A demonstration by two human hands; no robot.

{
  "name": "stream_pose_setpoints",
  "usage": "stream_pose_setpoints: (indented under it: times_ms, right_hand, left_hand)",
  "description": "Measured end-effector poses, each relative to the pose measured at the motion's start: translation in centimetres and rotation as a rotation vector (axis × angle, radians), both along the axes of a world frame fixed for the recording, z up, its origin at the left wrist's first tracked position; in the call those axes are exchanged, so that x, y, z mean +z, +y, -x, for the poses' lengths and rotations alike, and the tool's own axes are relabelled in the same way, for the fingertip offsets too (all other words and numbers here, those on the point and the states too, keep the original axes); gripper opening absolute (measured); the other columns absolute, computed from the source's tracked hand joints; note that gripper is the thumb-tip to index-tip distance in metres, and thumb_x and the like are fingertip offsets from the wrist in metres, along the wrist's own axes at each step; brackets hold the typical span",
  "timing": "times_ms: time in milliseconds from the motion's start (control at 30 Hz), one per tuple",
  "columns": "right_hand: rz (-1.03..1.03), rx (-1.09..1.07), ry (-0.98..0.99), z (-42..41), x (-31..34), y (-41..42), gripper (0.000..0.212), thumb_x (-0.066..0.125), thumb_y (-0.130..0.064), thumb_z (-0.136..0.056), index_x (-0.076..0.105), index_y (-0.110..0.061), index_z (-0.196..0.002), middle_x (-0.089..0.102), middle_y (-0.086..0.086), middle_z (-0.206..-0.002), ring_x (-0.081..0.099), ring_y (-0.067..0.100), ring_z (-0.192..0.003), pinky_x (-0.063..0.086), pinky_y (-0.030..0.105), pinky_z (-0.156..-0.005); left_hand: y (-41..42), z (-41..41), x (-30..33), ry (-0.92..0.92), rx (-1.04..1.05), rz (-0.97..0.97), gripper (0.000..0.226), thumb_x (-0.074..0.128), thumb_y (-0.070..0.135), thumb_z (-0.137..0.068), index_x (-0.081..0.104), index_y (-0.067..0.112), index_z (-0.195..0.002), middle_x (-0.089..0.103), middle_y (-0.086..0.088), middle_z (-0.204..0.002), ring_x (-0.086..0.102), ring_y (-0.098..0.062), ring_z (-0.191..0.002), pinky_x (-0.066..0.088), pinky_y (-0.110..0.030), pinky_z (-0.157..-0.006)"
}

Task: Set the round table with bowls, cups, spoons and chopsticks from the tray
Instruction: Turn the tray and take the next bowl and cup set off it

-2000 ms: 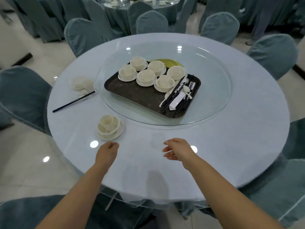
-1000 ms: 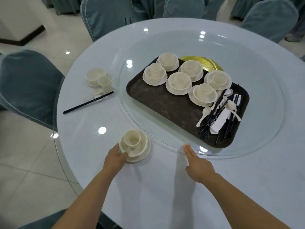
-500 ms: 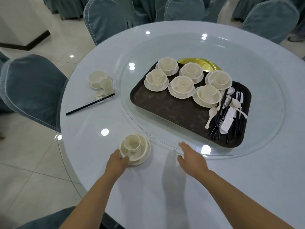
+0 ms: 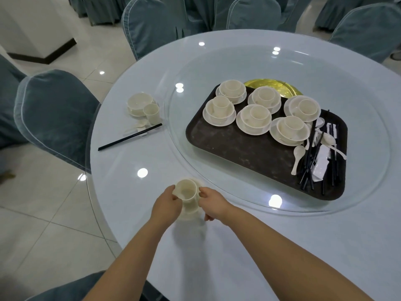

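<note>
1. Both hands meet at the near edge of the counter (image 4: 282, 246): the left hand (image 4: 166, 206) pinches the cup (image 4: 186, 190) by its wall.
2. The right hand (image 4: 213, 205) curls at the cup's other side; whether it grips cup or bowl (image 4: 191, 211) below, I cannot tell.
3. Looks light, rigid, glossy, likely slippery and chippable: hold mid-wall, fingers opposed.
4. Six more sets wait on the tray (image 4: 249, 148).
</note>
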State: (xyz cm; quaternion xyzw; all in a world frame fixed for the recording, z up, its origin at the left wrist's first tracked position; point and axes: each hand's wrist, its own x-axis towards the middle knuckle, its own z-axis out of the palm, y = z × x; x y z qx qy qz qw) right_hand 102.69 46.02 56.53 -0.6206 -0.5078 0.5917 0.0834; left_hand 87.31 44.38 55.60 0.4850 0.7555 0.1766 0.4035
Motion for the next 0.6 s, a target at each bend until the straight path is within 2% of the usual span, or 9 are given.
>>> stream_pose_setpoints:
  times_ms: [100, 267, 367, 467, 600]
  right_hand:
    - [-0.019, -0.008, 0.037, 0.3, 0.6, -0.2, 0.051, 0.036, -0.008, -0.086, 0.048, -0.023, -0.134, 0.055, 0.005, -0.131, 0.056, 0.020, -0.052, 0.046, 0.026, -0.049]
    - [-0.099, -0.150, 0.061, -2.5, 1.4, -1.3, 0.052, 0.040, -0.011, -0.088, 0.050, -0.029, -0.135, 0.055, -0.009, -0.125, 0.058, 0.013, -0.065, 0.045, 0.018, -0.044]
    - [-0.144, -0.215, 0.025, -5.3, 1.2, -2.3, 0.047, 0.044, -0.011, -0.091, 0.052, -0.029, -0.134, 0.053, -0.012, -0.122, 0.056, 0.008, -0.071, 0.046, 0.015, -0.046]
    - [-0.167, -0.234, -0.018, -7.3, 0.8, -3.4, 0.044, 0.047, -0.014, -0.093, 0.052, -0.030, -0.134, 0.055, -0.008, -0.129, 0.059, 0.010, -0.066, 0.048, 0.016, -0.046]
    - [-0.128, -0.224, -0.068, -9.0, -0.1, -4.6, 0.044, 0.049, -0.017, -0.095, 0.049, -0.030, -0.137, 0.054, -0.005, -0.133, 0.065, 0.014, -0.057, 0.056, 0.023, -0.052]
  left_hand:
    - [0.0, -0.6, 0.5, -0.052, 0.025, -0.027, 0.042, 0.047, 0.013, -0.090, 0.050, 0.019, -0.132, 0.057, 0.005, -0.097, 0.055, -0.015, -0.089, 0.040, -0.024, -0.071]
    - [-0.4, -1.9, 1.7, -0.187, 0.089, -0.063, 0.036, 0.050, 0.013, -0.091, 0.051, 0.021, -0.126, 0.066, 0.000, -0.105, 0.063, -0.020, -0.097, 0.051, -0.034, -0.083]
    - [-1.0, -3.8, 2.0, -0.259, 0.051, -0.051, 0.029, 0.053, 0.016, -0.092, 0.052, 0.027, -0.118, 0.068, 0.000, -0.098, 0.065, -0.018, -0.092, 0.050, -0.029, -0.074]
    - [-1.6, -6.2, 1.9, -0.263, -0.011, -0.038, 0.023, 0.057, 0.025, -0.093, 0.048, 0.032, -0.113, 0.066, 0.002, -0.098, 0.064, -0.015, -0.088, 0.043, -0.021, -0.063]
    - [-2.4, -8.1, 1.4, -0.287, -0.076, 0.011, 0.022, 0.055, 0.023, -0.093, 0.047, 0.031, -0.112, 0.067, 0.002, -0.096, 0.066, -0.012, -0.083, 0.047, -0.019, -0.063]
